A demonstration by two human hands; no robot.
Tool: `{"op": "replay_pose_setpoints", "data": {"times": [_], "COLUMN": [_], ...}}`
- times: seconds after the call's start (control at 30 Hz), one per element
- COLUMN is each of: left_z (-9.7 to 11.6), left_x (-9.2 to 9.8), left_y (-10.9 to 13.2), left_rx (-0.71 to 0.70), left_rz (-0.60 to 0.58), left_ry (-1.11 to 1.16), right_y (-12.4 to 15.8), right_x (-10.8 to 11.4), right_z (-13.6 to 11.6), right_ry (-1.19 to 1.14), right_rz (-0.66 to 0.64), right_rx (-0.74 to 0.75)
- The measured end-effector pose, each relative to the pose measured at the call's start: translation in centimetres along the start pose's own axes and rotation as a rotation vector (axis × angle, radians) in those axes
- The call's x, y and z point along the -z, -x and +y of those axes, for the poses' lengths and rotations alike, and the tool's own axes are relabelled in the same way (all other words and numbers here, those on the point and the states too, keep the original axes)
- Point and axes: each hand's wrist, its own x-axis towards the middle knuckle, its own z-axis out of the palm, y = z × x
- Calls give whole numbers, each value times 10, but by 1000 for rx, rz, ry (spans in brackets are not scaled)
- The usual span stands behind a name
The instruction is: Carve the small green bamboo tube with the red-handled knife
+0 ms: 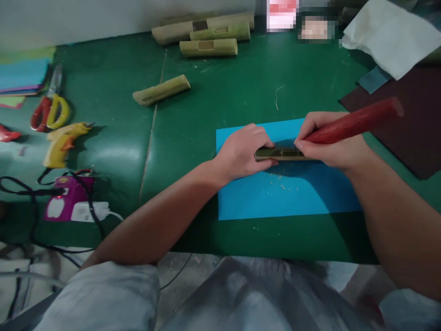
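My left hand [244, 151] grips the left end of a bamboo piece [284, 153], with thumb and fingers on its two long sides. The piece lies lengthwise above a blue sheet [248, 202], and marks or cuts show on its upper face. In my right hand [330, 142] is a carving tool [358, 120] with a thick red handle, slanting up to the right. My fingertips pinch it low, over the right part of the bamboo. Its tip is hidden by my fingers. Small pale shavings [283, 186] are scattered on the sheet below the bamboo.
On the green table, a cut bamboo length [161, 90] lies apart from several notched ones [208, 48] at the back. Scissors [51, 103], a yellow glue gun [65, 143] and a purple power adapter [69, 197] with cables are at left. White paper [392, 39] and a dark sheet [409, 119] lie right.
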Motion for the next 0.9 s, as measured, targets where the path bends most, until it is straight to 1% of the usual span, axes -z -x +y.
{"op": "replay_pose_setpoints", "data": {"times": [0.07, 0.17, 0.3, 0.47, 0.53, 0.67, 0.8, 0.9], "left_z": [-1, -1, 0, 1, 0, 1, 1, 1], "left_x": [0, -1, 0, 0, 0, 0, -1, -1], "left_y": [0, 0, 0, -1, -1, 0, 0, 0], "left_rx": [2, -6, -8, -4, -15, -32, -36, -21], "left_rz": [-4, 0, -1, -19, -11, 9, 18, 2], "left_ry": [2, 9, 11, -3, -4, -2, 2, -3], "right_y": [0, -1, -1, 1, 1, 2, 2, 3], "right_x": [1, 0, -1, -3, -4, -5, -5, -4], "right_z": [2, 2, -3, -8, -9, -8, -8, -8], "right_ry": [-6, -19, -32, -18, -46, -64, -65, -61], "right_rz": [29, 33, 36, 70, 55, -20, -34, -41], "right_rx": [12, 39, 45, 52, 41, 16, 7, -4]}}
